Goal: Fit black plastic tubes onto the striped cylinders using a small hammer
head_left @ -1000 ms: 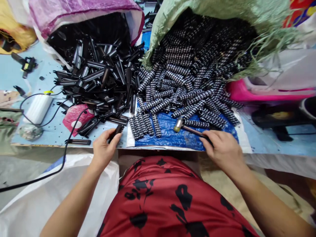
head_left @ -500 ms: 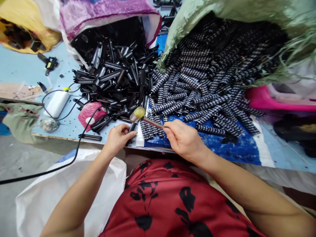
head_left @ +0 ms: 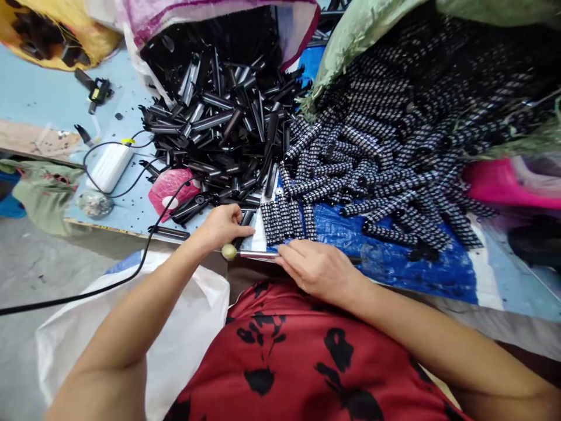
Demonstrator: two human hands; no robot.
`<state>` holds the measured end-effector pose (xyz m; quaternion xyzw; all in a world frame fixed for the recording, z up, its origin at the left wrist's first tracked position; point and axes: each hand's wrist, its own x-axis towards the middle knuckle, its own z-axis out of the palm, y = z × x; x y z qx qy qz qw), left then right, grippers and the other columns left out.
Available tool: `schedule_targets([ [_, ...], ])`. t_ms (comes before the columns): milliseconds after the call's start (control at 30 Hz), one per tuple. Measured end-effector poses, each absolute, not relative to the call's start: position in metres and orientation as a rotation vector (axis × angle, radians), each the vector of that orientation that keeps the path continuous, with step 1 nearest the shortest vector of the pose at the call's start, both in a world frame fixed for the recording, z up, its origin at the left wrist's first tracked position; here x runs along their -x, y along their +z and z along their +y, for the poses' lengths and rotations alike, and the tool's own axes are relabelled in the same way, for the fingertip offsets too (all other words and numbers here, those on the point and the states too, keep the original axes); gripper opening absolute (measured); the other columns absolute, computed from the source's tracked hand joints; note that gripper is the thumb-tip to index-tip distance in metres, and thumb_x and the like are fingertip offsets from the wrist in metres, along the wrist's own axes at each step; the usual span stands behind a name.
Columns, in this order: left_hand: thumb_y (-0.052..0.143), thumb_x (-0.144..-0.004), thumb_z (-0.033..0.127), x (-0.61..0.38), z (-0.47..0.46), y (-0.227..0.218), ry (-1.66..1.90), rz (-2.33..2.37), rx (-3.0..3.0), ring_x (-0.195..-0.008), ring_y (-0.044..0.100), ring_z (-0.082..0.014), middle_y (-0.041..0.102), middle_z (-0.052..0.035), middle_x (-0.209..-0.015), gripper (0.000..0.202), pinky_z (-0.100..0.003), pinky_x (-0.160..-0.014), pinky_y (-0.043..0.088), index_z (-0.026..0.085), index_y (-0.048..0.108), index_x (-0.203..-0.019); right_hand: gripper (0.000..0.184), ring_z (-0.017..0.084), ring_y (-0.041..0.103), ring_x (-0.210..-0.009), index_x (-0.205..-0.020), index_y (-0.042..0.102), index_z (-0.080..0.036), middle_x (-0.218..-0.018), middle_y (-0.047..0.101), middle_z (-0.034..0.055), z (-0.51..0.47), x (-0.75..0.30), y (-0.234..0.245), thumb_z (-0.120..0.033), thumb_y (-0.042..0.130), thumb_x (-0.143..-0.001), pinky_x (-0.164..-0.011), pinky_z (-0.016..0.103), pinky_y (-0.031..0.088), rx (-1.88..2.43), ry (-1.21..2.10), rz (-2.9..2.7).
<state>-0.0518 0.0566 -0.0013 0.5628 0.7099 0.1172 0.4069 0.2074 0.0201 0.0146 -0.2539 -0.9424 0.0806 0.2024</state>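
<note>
My left hand is closed on a black plastic part at the table's front edge. My right hand grips the handle of a small hammer, whose yellowish head lies down by the left hand at the table edge. Just beyond my hands a short row of black-and-white patterned tubes lies side by side on a blue tarp. A heap of plain black parts spills from a purple-and-white sack.
A big pile of patterned tubes pours from a green woven sack. On the left lie a white box with a black cable, a pink packet, and a pink object at right. A white bag hangs below the table.
My right hand carried the hammer from the blue tarp over to the left, raised it above the black part, then brought the head down beside my left hand. The view shifted left.
</note>
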Motion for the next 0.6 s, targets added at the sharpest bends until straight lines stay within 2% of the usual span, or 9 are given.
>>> schedule_targets([
  [100,0.076,-0.072,0.031,0.061,0.034,0.020,0.265,1.834,-1.624,-0.060,0.042,-0.0115,0.051,0.0050,-0.064,0.028,-0.027,-0.057,0.027,0.020,0.050,-0.073,0.017,0.017,0.063,-0.073,-0.106,0.067,-0.014,-0.084,0.068,0.0061,0.018,-0.238,0.011,-0.023,0.051,-0.105,-0.066,0.030,0.050,0.610,0.335,-2.513],
  [167,0.071,-0.076,0.029,0.083,0.003,0.040,0.169,1.686,-1.763,-0.060,0.042,-0.0113,0.050,0.0050,-0.065,0.023,-0.026,-0.058,0.027,0.020,0.050,-0.073,0.017,0.018,0.068,-0.080,-0.114,0.065,-0.015,-0.093,0.072,0.0091,0.014,-0.275,0.006,-0.022,0.054,-0.104,-0.073,0.030,0.054,0.630,0.321,-2.411],
  [233,0.075,-0.076,0.033,0.113,-0.030,0.059,-0.111,1.403,-1.733,-0.060,0.044,-0.0114,0.053,0.0045,-0.067,0.022,-0.025,-0.057,0.029,0.020,0.058,-0.077,0.015,0.018,0.070,-0.078,-0.114,0.066,-0.018,-0.093,0.073,0.0083,0.010,-0.316,-0.004,-0.019,0.056,-0.102,-0.071,0.029,0.055,0.811,0.200,-2.341],
  [300,0.081,-0.073,0.043,0.140,-0.056,0.066,-0.223,1.417,-1.633,-0.063,0.051,-0.0130,0.058,0.0034,-0.073,0.033,-0.025,-0.058,0.035,0.021,0.067,-0.093,0.017,0.021,0.072,-0.079,-0.112,0.067,-0.021,-0.093,0.075,0.0086,0.007,-0.354,-0.016,-0.014,0.060,-0.099,-0.072,0.031,0.055,1.114,-0.010,-2.287],
  [367,0.068,-0.086,0.048,0.157,-0.067,0.060,-0.149,1.647,-1.709,-0.070,0.056,-0.0160,0.062,-0.0012,-0.079,0.030,-0.026,-0.064,0.039,0.020,0.068,-0.098,0.012,0.022,0.071,-0.073,-0.106,0.069,-0.022,-0.087,0.076,0.0065,0.008,-0.383,-0.029,-0.019,0.070,-0.094,-0.066,0.032,0.053,1.210,-0.278,-2.252],
  [467,0.044,-0.098,0.036,0.167,-0.059,0.039,-0.121,2.133,-1.973,-0.078,0.056,-0.0195,0.064,-0.0083,-0.093,0.030,-0.030,-0.063,0.030,0.019,0.068,-0.101,0.013,0.022,0.068,-0.069,-0.097,0.070,-0.021,-0.080,0.074,0.0055,0.013,-0.403,-0.039,-0.029,0.077,-0.091,-0.063,0.033,0.050,1.294,-0.497,-2.272],
  [567,0.039,-0.101,0.031,0.172,-0.041,0.024,-0.289,2.255,-2.133,-0.078,0.050,-0.0170,0.059,-0.0047,-0.091,0.029,-0.028,-0.063,0.017,0.021,0.067,-0.098,0.021,0.024,0.069,-0.078,-0.097,0.071,-0.017,-0.089,0.074,0.0098,0.014,-0.396,-0.032,-0.038,0.070,-0.096,-0.072,0.035,0.053,1.412,-0.513,-2.244],
  [600,0.040,-0.101,0.031,0.174,-0.037,0.021,-0.274,2.221,-2.175,-0.076,0.048,-0.0155,0.055,-0.0027,-0.087,0.028,-0.027,-0.064,0.015,0.021,0.065,-0.094,0.024,0.025,0.070,-0.083,-0.103,0.071,-0.015,-0.095,0.074,0.0118,0.014,-0.386,-0.027,-0.039,0.067,-0.098,-0.076,0.037,0.054,1.433,-0.480,-2.224],
])
